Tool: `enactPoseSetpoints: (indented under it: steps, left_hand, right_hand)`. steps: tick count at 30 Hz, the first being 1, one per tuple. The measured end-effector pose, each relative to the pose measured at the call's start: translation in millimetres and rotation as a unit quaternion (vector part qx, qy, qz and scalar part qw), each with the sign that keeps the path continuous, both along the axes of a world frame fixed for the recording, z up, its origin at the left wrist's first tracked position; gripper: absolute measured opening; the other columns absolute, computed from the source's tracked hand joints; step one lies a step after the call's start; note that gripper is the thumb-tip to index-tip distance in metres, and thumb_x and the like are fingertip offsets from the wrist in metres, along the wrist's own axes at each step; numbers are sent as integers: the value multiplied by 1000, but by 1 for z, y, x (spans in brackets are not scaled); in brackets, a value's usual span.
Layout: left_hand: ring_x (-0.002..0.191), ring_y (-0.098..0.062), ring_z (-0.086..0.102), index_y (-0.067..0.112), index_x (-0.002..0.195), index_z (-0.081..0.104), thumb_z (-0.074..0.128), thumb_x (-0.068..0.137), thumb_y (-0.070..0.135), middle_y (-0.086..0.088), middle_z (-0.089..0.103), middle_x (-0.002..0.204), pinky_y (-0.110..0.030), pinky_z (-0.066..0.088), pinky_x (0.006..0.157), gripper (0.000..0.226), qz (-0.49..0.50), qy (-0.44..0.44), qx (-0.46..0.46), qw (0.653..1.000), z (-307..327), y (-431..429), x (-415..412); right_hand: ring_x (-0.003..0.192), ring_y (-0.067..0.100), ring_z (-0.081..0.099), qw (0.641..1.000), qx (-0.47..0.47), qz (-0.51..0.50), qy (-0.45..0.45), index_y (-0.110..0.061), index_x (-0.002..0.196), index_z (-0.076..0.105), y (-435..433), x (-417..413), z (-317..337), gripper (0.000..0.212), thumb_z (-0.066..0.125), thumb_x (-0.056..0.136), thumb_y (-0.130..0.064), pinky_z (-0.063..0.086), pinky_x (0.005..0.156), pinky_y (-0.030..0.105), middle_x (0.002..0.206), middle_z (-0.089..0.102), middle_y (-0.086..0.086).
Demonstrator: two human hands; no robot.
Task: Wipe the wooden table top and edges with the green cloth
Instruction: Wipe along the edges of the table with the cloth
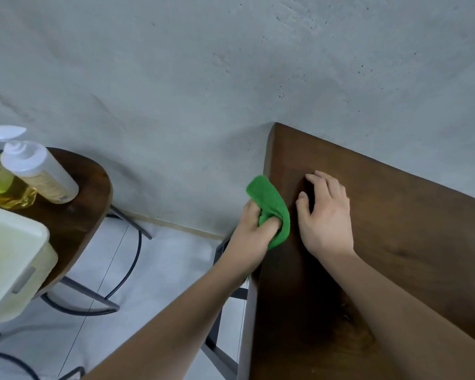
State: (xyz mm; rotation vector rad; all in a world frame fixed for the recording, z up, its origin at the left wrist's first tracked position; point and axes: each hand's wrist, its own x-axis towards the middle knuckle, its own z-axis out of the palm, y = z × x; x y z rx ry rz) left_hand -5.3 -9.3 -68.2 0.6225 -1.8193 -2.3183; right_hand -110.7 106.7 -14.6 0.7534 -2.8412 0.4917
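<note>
Left hand (254, 229) has its fingers clamped on the bunched green cloth (272, 208), pressed to the left edge of the dark wooden counter (395, 229); right hand (324, 215) rests on top, fingers loosely spread, holding nothing; best to wrap the soft, nubby cloth over that squared lip and run its length with steady pressure.

The bunched green cloth (272, 207) presses against the left edge of the dark wooden table (395, 229).
</note>
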Motion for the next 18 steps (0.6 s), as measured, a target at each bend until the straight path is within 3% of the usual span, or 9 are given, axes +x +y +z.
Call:
enactPoseSetpoints:
  steps: [3,7,11,14,18]
  left_hand:
    - [127,-4,61,39,144,56,54,94,36,7,58,142,-36,48,110,51,-15,9,-49,999,-1,-9,-17]
    - [144,-5,49,35,166,44,59,104,28,12,39,170,-25,36,111,64,-34,21,-135,990,9,-37,-72]
    - [155,-16,43,36,173,31,56,110,29,12,34,178,-34,35,124,68,-43,13,-151,988,15,-60,-123]
    - [155,-17,45,39,174,29,57,111,28,10,40,175,-42,35,130,70,-43,10,-125,991,16,-67,-137]
    - [140,-12,56,40,169,37,57,111,29,14,58,152,-33,41,119,62,-31,14,-81,996,14,-60,-123]
  right_hand:
    - [149,30,45,1000,1,-3,0,-12,148,63,-1,-1,-1,41,58,109,-21,35,121,51,160,54,7]
    - [150,29,45,1000,15,-5,-1,-18,149,64,0,-2,0,41,55,109,-25,34,120,54,164,52,2]
    - [153,26,41,1000,22,-10,-7,-19,151,63,-1,-2,2,43,52,111,-30,31,125,54,166,50,2]
    - [154,25,41,1000,21,-11,-7,-19,152,63,-1,-1,3,42,52,112,-30,30,127,53,166,50,3]
    - [154,26,41,1000,21,-13,-7,-18,152,62,-1,1,4,43,52,112,-32,29,127,52,165,50,4]
